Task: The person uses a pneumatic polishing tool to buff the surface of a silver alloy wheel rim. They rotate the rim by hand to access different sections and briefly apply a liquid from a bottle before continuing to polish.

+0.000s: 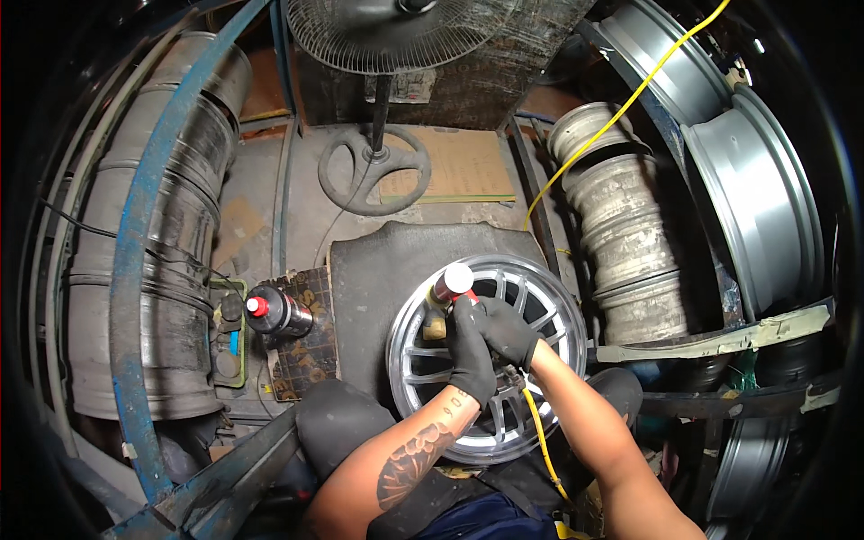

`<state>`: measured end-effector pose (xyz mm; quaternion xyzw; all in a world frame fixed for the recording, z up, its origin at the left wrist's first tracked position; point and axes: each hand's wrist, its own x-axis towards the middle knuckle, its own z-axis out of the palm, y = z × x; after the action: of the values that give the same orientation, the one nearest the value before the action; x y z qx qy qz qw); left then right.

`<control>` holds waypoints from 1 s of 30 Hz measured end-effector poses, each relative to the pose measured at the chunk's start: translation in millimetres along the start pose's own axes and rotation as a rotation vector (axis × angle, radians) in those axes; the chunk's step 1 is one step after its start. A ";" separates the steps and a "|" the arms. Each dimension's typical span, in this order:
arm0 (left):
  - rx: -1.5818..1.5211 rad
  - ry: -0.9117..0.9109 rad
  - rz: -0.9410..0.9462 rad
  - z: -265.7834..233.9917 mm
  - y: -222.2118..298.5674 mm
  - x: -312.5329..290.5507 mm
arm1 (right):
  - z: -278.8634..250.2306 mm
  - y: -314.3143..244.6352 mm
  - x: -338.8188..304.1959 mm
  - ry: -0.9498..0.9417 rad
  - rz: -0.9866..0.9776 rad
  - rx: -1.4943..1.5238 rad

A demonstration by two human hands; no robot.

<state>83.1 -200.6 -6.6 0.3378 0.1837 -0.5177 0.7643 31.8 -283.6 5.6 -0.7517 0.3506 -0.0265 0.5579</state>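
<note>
A silver multi-spoke wheel rim [416, 382] lies face up in front of my knees, on a dark mat [369, 288]. Over its upper part my gloved left hand [468, 351] and gloved right hand [506, 331] are close together. Both are closed around an air tool [457, 277] with a round white top and some red on its body. A yellowish, pad-like piece [435, 327] shows just below its head. From beneath my right hand a yellow hose [538, 423] runs down toward my lap. My fingers hide most of the tool's body.
A black bottle with a red-and-white cap [261, 308] stands left on a stained board [310, 360]. Worn rims [148, 225] line the left behind a blue metal frame [153, 198]; more rims [630, 225] stand right. Ahead is a fan [387, 36] on a wheel-shaped base [376, 171].
</note>
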 end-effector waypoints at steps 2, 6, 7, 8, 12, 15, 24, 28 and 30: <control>0.003 -0.030 -0.056 -0.2 13.2 -9.3 | 7.3 -8.7 0.7 -0.008 0.062 -0.025; 0.022 -0.130 -0.107 -3.5 26.4 -14.9 | -2.6 -22.2 10.4 -0.081 0.099 -0.184; 0.032 -0.164 -0.136 -0.3 30.3 -16.7 | -4.1 -23.6 8.9 -0.046 0.072 -0.176; 0.044 -0.199 -0.166 4.5 33.3 -18.2 | -6.9 -24.0 8.8 -0.042 0.096 -0.165; 0.055 -0.225 -0.154 1.6 31.3 -6.8 | -11.0 -41.3 11.3 -0.094 0.138 -0.075; 0.099 -0.239 -0.087 -4.9 22.3 -8.6 | -10.1 -39.0 11.7 -0.188 0.198 0.046; 0.507 -0.355 -0.140 -14.8 39.5 12.7 | 17.1 6.8 -1.9 0.302 -0.017 -0.058; 0.682 -0.408 -0.186 10.1 48.6 0.0 | -0.5 -19.7 -27.7 0.289 0.092 0.077; 0.626 -0.392 -0.116 21.4 47.0 -9.0 | -11.6 -25.5 -24.2 0.222 0.143 0.091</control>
<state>121.1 -198.6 29.5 0.4384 -0.1145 -0.6462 0.6141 21.2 -276.3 40.3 -0.6911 0.4613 -0.0857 0.5498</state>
